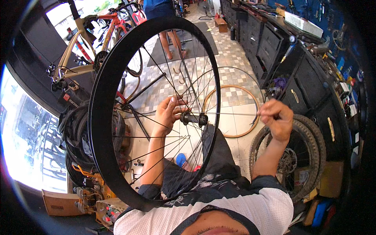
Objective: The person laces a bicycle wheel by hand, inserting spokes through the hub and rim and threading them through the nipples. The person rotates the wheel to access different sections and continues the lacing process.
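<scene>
A black deep-section bicycle wheel rim stands upright and tilted in front of my chest, its lower part against my lap. Black spokes run across it, several with loose-looking ends. At its middle is a black hub. My left hand reaches inside the rim, fingers curled at the hub's left end; some fingertips are hidden behind the hub and spokes. To the right of the rim, my right hand pinches the outer end of a thin spoke, which stretches level toward the hub.
Knobby tyred wheels stand at right beside dark drawer cabinets. A tan-edged tyre lies on the tiles. Left are piled black tyres, a beige bicycle frame and a cardboard box. Another person stands ahead.
</scene>
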{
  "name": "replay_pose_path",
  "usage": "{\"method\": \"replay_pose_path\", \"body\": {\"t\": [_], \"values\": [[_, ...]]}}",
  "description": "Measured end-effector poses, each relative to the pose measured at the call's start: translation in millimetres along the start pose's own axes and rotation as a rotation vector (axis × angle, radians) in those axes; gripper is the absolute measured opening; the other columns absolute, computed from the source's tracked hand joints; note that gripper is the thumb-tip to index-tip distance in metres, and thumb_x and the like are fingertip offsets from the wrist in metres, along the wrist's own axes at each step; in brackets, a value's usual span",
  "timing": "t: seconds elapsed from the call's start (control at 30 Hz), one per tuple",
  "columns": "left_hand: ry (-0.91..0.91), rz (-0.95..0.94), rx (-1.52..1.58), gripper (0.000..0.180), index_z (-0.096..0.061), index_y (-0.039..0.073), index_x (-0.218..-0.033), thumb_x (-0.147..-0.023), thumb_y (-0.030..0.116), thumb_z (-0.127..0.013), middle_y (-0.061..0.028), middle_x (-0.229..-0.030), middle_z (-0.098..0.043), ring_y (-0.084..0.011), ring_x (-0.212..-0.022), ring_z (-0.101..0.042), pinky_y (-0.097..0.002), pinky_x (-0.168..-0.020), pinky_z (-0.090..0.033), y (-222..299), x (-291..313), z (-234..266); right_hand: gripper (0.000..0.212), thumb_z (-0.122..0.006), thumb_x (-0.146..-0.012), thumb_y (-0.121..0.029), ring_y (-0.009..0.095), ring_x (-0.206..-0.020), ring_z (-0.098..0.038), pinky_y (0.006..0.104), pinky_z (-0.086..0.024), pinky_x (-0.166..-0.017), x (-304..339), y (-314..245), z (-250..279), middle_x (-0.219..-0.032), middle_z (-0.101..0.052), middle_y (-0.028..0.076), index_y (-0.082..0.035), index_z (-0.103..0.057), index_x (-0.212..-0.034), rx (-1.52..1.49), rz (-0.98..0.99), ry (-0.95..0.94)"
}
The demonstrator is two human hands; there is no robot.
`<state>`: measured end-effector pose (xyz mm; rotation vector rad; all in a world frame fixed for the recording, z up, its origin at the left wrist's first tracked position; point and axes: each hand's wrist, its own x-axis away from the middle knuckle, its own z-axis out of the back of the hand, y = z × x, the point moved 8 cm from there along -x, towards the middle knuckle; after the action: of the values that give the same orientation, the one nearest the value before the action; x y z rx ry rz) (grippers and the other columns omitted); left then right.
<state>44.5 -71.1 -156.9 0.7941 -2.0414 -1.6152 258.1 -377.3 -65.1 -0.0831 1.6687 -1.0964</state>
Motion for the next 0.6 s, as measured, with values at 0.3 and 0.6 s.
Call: {"method": "replay_pose_path", "body": {"t": [0.3, 0.6], "values": [[0.021, -0.061, 0.446, 0.062, -0.05, -0.007, -0.141, -0.106, 0.043, -0.058, -0.0194, -0.125, -0.067, -0.0265, -0.115, -0.066, -0.036, -0.098, -0.056, -53, 4, 4, 0.019, -0.088, -0.077, -0.003, 0.018, -0.076, -0.069, 0.0296, -0.054, -0.069, 10, 9, -71, -0.087, -0.073, 0.01, -0.003, -0.079, -0.093, 0.251, -0.039, -0.084], [0.046, -0.086, 0.504, 0.039, -0.061, 0.003, -0.128, -0.105, 0.033, -0.061, -0.0084, -0.116, -0.068, -0.0211, -0.108, -0.065, -0.0363, -0.098, -0.053, -74, -1, 0, 0.017, -0.089, -0.078, -0.009, 0.019, -0.082, -0.069, 0.0291, -0.053, -0.073, -16, 58, -128, -0.099, -0.071, 0.008, -0.005, -0.08, -0.092, 0.245, 0.041, -0.152]]}}
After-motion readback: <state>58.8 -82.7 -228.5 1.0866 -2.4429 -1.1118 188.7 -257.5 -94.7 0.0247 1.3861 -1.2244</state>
